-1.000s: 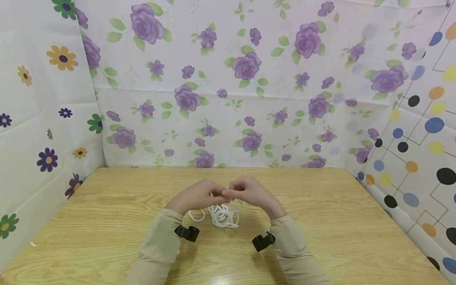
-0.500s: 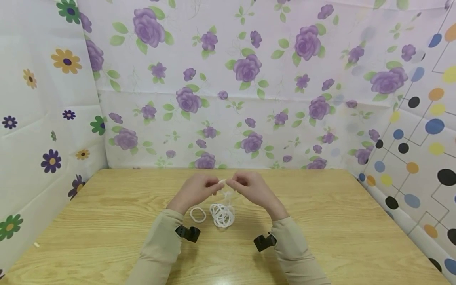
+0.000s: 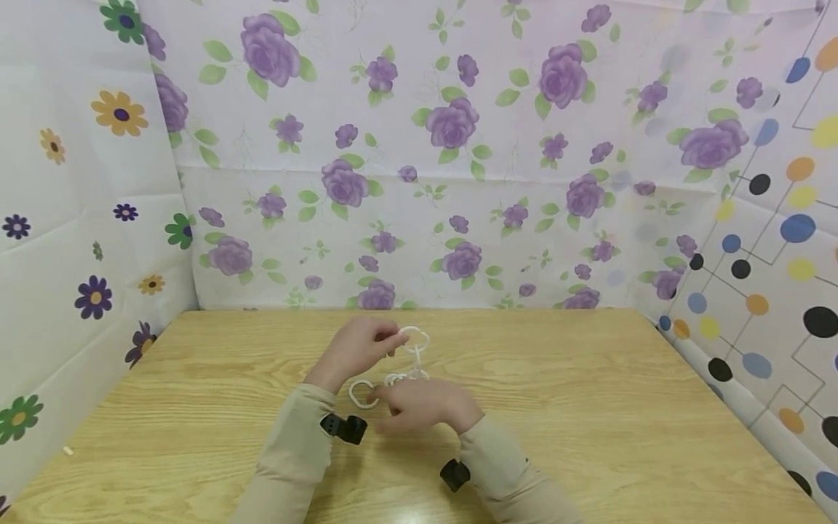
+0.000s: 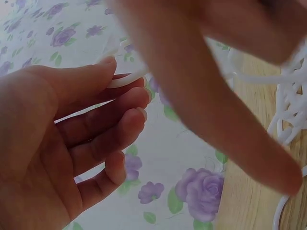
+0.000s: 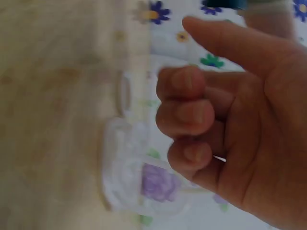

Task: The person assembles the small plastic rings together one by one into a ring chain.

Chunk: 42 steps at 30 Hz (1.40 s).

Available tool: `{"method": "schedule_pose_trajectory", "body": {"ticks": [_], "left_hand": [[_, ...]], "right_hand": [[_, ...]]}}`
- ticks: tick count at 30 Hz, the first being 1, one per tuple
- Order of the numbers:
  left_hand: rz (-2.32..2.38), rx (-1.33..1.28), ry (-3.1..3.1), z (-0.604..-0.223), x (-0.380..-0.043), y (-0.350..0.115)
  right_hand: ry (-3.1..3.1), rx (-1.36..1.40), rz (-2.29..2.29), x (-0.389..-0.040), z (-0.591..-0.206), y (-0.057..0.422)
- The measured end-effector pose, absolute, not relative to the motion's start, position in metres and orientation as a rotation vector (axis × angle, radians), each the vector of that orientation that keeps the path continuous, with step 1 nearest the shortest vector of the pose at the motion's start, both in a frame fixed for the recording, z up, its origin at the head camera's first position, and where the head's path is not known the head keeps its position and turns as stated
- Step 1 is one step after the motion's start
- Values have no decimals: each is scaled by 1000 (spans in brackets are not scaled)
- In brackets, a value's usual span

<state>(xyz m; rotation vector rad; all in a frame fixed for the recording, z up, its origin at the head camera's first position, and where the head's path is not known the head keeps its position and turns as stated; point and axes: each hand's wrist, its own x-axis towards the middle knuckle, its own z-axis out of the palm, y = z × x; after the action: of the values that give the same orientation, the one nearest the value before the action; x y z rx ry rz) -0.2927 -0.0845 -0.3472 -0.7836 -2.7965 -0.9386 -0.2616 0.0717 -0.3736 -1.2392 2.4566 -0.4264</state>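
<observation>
My left hand (image 3: 356, 351) pinches a white plastic chain ring (image 3: 413, 329) between thumb and index finger, raised above the table. From that ring hangs another white link (image 3: 417, 358), leading down to a heap of linked white rings (image 3: 396, 379). The heap is partly hidden behind my right hand (image 3: 427, 405). A single loose white ring (image 3: 351, 397) lies on the table left of the heap, with the right fingertips right at its near right edge. In the right wrist view the right hand's fingers are loosely bent, thumb apart, with nothing between them.
The wooden table (image 3: 589, 407) has flowered cloth (image 3: 497, 182) hanging behind it and patterned sheets on both sides. A small pale scrap (image 3: 68, 450) lies at the table's left edge. Black wrist cameras (image 3: 455, 475) sit on both sleeves.
Both hands were together at the rings and lifted slightly. My right hand has since left the raised ring and come down toward the loose ring; my left hand still holds its ring up.
</observation>
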Motion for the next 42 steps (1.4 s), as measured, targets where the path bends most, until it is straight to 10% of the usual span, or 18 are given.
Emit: {"method": "schedule_pose_trajectory", "body": {"ticks": [42], "left_hand": [[-989,-781,-2832,-347,-293,-89]], "right_hand": [[2499,-1158,-447,-272,-377,85]]}}
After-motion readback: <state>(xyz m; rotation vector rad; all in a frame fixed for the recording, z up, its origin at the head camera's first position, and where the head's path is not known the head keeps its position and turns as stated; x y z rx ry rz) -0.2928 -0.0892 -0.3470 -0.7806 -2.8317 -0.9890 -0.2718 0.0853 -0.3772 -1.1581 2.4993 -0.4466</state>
